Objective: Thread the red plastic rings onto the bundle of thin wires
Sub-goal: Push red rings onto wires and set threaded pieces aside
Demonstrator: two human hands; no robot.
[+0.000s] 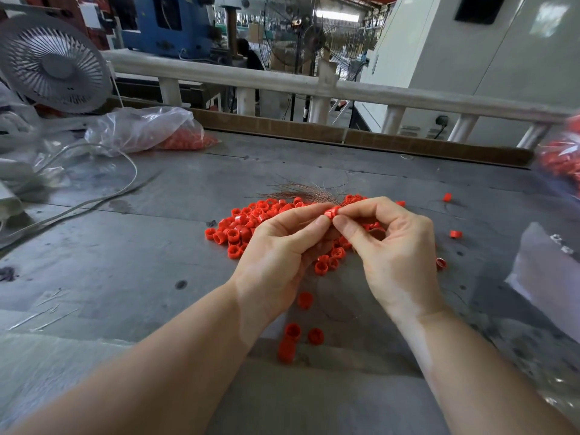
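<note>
Fingers [317,221] on both my hands are curled in tight and meet on one red ring [332,211], pinched between my left hand [276,249] and right hand [392,243], thumbs pressed up against it from the near side. That ring sits just above the pile [248,227] of loose red rings spread over the grey surface [157,246]. My wires [301,191], thin coppery strands, fan out to the left and away from me right behind the ring; their near ends go in behind my fingers, so can't really tell if they're through the ring or just next to it. Some stray rings lie closer to me, between my forearms [293,332], and a few more sit off to the right [455,234]. Far left on the surface there's a clear bag [141,127] with more red rings inside, a small white fan [55,64] behind it, and a pale cable [103,196] looping across. Another bag of red stuff [561,158] pokes in at the right edge, pretty blurry. A white railing [282,80] runs past the far side of the surface.
</note>
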